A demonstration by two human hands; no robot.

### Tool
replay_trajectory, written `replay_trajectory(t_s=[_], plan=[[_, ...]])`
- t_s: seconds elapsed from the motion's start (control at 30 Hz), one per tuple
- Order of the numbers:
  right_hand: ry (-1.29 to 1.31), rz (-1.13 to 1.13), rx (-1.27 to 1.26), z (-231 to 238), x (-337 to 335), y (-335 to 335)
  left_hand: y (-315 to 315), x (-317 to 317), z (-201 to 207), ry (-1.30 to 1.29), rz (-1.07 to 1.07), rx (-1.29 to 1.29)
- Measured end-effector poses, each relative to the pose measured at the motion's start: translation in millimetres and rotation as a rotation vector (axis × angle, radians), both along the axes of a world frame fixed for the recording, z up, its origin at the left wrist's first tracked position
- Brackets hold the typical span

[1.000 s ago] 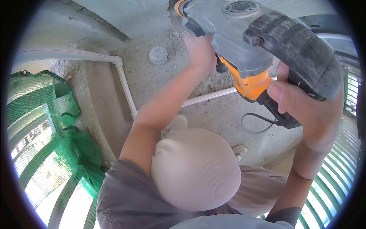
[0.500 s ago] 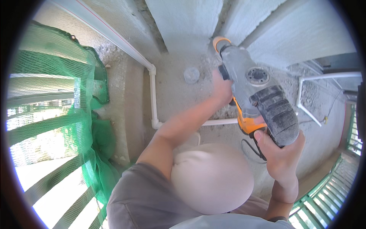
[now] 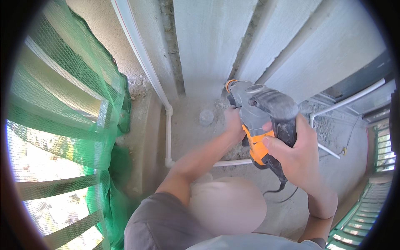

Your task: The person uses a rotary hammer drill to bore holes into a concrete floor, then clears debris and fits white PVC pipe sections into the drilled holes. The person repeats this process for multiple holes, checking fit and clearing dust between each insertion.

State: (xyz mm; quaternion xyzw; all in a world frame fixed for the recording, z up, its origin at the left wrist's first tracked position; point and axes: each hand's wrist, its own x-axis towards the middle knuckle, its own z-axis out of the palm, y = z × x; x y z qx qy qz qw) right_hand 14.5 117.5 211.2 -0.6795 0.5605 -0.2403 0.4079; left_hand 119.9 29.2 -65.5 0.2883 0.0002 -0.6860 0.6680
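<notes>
A dusty grey and orange rotary hammer (image 3: pixel 256 146) is held in both my hands in front of the wall. My right hand (image 3: pixel 302 152) wraps round its black rear handle, with the thumb on the near side. Farther forward, my left hand (image 3: pixel 234 121) is closed at the front of the tool, apparently on a side grip that is mostly hidden. The tool's front end, with an orange ring, points at the foot of a vertical groove (image 3: pixel 246 39) in the grey wall (image 3: pixel 206 41). Its tip is hidden from view.
White pipes (image 3: pixel 168 135) run down the wall and across the floor around a round clear cover (image 3: pixel 206 117). Green netting (image 3: pixel 112 179) hangs over railings at left. A black cord (image 3: pixel 283 183) trails from the tool. Another white pipe (image 3: pixel 350 98) and rubble lie at right.
The view has shifted, showing more of the wall. The rotary hammer has turned, its rear end swinging left and toward me. Both hands keep their hold.
</notes>
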Motion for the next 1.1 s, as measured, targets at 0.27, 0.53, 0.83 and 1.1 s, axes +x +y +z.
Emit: replay_trajectory(t_s=[0.27, 0.53, 0.83, 1.1], plan=[[0.158, 0.070, -0.038, 50, -4, -55, 4, -13, 102, -0.013, 0.047, 0.132], [0.116, -0.179, -0.127, 113, -98, 25, 41, -46, 144, -0.135, -0.246, -0.128], [-0.419, -0.279, 0.139, -55, -112, 59, 44, -30, 37, -0.595, -0.255, 0.052], [-0.469, -0.251, 0.099, -138, -76, 93, 35, 17, -11, -0.958, -0.332, -0.039]])
